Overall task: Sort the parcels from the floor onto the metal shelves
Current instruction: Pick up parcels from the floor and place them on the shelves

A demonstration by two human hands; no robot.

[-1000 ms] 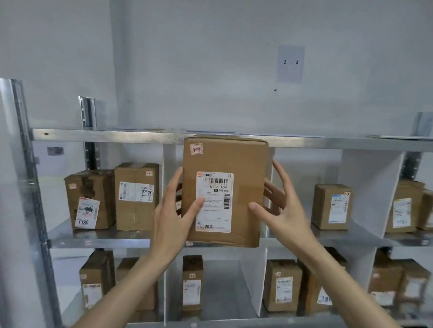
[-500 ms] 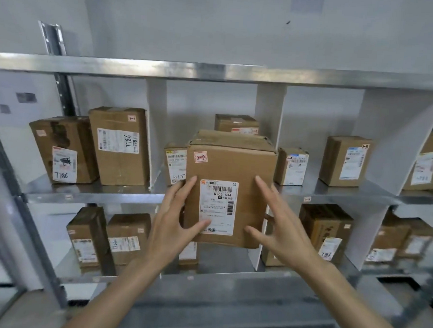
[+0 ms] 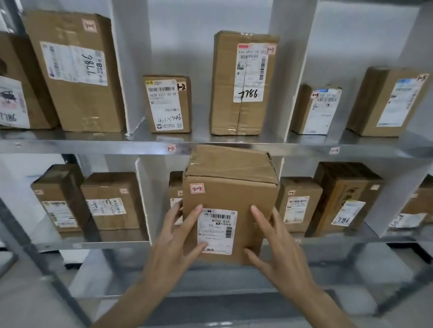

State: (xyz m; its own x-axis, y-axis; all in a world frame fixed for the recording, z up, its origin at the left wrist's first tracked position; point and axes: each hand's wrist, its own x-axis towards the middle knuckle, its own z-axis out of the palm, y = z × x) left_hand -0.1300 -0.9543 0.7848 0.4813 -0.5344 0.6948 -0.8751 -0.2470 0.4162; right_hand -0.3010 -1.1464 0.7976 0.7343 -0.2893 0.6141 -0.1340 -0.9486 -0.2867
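Note:
I hold a brown parcel (image 3: 230, 189) upright in front of the middle bay of the lower metal shelf (image 3: 331, 241). It has a white label reading N705 A34 and a pink tag marked 2-2. My left hand (image 3: 176, 247) grips its left edge, thumb across the label. My right hand (image 3: 278, 257) grips its right edge, index finger and thumb on the front face. The parcel's top overlaps the front lip of the upper shelf (image 3: 86, 144).
Several labelled parcels stand in both shelf rows, split by white dividers (image 3: 143, 197). A tall box marked 7786 (image 3: 242, 85) stands directly above the held parcel. A small box (image 3: 298, 203) stands just right of it. A grey upright post (image 3: 18, 231) runs down the left.
The parcel and both hands have come down from the top shelf level to the lower row, and the view has tilted down and moved closer to the shelves.

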